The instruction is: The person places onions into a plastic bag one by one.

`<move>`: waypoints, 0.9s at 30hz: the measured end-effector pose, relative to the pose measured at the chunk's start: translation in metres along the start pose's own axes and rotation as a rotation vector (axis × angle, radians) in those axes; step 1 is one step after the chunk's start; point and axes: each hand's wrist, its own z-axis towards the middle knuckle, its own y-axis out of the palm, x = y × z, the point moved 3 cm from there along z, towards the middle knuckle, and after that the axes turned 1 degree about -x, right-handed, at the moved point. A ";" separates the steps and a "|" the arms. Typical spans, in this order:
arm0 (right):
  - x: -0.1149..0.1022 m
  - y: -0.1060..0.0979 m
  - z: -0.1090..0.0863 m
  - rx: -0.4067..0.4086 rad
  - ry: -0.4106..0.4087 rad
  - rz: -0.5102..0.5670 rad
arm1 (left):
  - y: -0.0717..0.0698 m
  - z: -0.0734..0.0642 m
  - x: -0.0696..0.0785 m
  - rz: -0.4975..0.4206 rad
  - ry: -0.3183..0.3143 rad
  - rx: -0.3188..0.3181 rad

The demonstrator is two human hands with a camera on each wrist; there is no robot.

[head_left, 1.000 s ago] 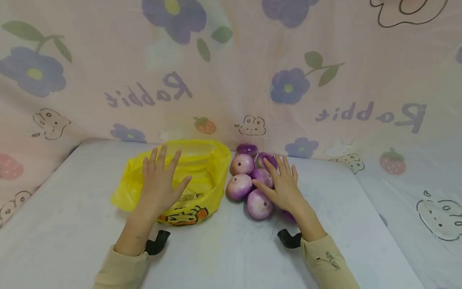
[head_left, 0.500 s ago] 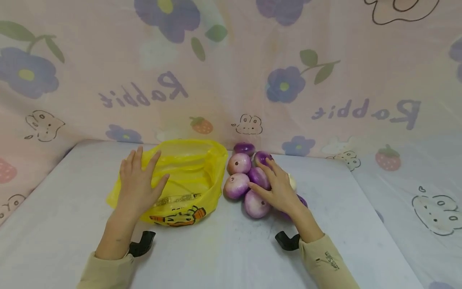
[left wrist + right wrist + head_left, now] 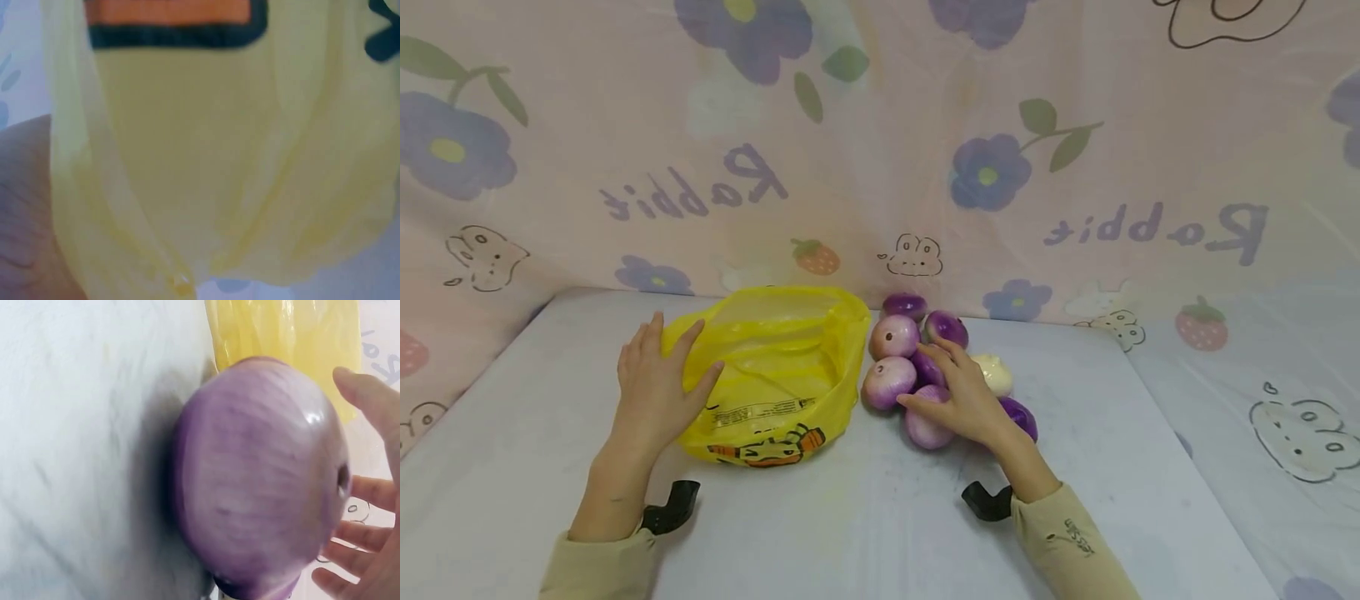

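Along the white counter [image 3: 842, 533], the yellow plastic bag [image 3: 775, 358] gapes at left, the left grip [image 3: 653, 392] spread beside its left edge. Farther right, the right grip [image 3: 967, 402], fingers parted, is over the red onions [image 3: 890, 382], reaching, I'd say; taking one would call for curling round it.

Seven purple onions [image 3: 889, 384] show, plus one whitish bulb [image 3: 996, 375], one yellow plastic bag [image 3: 766, 452], one left hand [image 3: 657, 387], one right hand [image 3: 964, 397], two beige sleeves [image 3: 601, 568], two black wrist pieces [image 3: 673, 507], one white table [image 3: 865, 525] and one printed curtain [image 3: 865, 175].
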 end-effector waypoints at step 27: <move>-0.023 0.028 0.018 0.009 -0.015 -0.214 | -0.008 0.004 -0.035 -0.227 -0.147 -0.042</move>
